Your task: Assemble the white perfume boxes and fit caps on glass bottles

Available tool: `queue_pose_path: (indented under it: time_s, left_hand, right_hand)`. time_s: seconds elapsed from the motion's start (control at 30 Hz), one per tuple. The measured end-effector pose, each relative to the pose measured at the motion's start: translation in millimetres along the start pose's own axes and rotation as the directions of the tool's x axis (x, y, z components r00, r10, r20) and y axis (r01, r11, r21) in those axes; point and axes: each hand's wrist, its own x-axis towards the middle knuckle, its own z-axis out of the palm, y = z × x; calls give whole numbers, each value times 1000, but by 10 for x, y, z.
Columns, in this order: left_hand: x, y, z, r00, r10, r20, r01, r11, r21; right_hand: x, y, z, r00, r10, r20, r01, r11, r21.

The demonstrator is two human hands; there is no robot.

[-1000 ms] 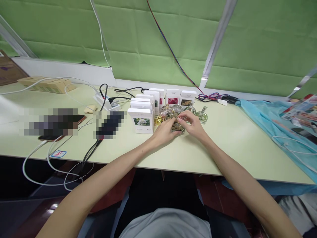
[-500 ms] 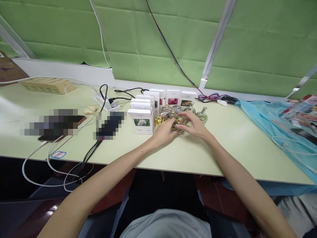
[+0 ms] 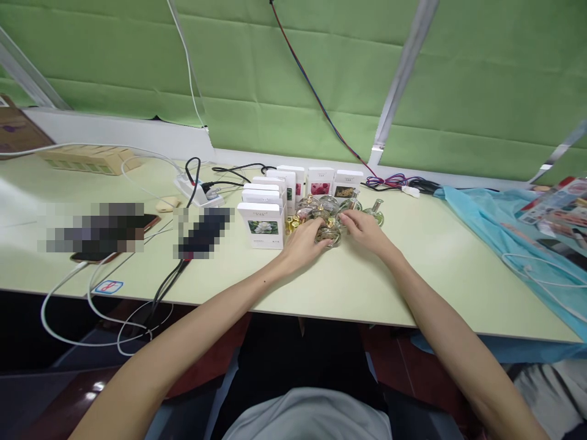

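Observation:
Several round glass bottles, most likely perfume bottles, stand close together in the middle of the desk. My left hand (image 3: 302, 245) is curled against the left side of the front glass bottle (image 3: 331, 234), its thumb low at the front. Beside the cluster, my right hand (image 3: 365, 233) has thumb and fingers drawn together at a glass bottle (image 3: 352, 204) behind, partly hidden by the fingers. A greenish bottle with a tall neck (image 3: 376, 211) stands at the right end. Left of the bottles is a white box with a white flower picture (image 3: 262, 227).
More white boxes (image 3: 321, 178) with plant pictures stand behind the bottles. On the left lie a phone (image 3: 114, 241), a blurred dark device (image 3: 204, 232) and a power strip (image 3: 195, 189) with cables. Blue plastic sheeting (image 3: 486, 226) covers the right side.
My right hand has left the front bottle, moved slightly right, and its fingers have drawn together. My left hand stays at the front bottle.

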Motion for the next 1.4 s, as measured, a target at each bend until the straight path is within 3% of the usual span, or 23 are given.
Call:
queue_pose_path:
  time_s: [0.23,0.43,0.87,1.13,1.27,1.4]
  left_hand:
    - [-6,25,-21,999,-47,-5,47,999,19]
    - [-6,22,-14,998,-53,-17,54,998,26]
    - [-25,16,-3,998,-62,-21,62,998,-13]
    - [-34,106,-131,987,-84,-140,108,978,177]
    - [-33,132,-134,988,-94,-121,122,961,250]
    - [-31,180,-130,983,-177,-54,184,914,362]
  right_hand:
    - [-29,-42,-80,985,173,-8,-172,970,-172]
    - [-34,-53,-128,972,233,-27,-233,944,-235]
    - [-38,-86,-80,954,275,116,-222,914,-340]
    - [-49,-83,-28,958,227,177,-150,919,-365]
    - [-48,-101,-32,951,244,188,-166,919,-357]
    - [-44,-99,-33,953,234,195,-154,922,-354]
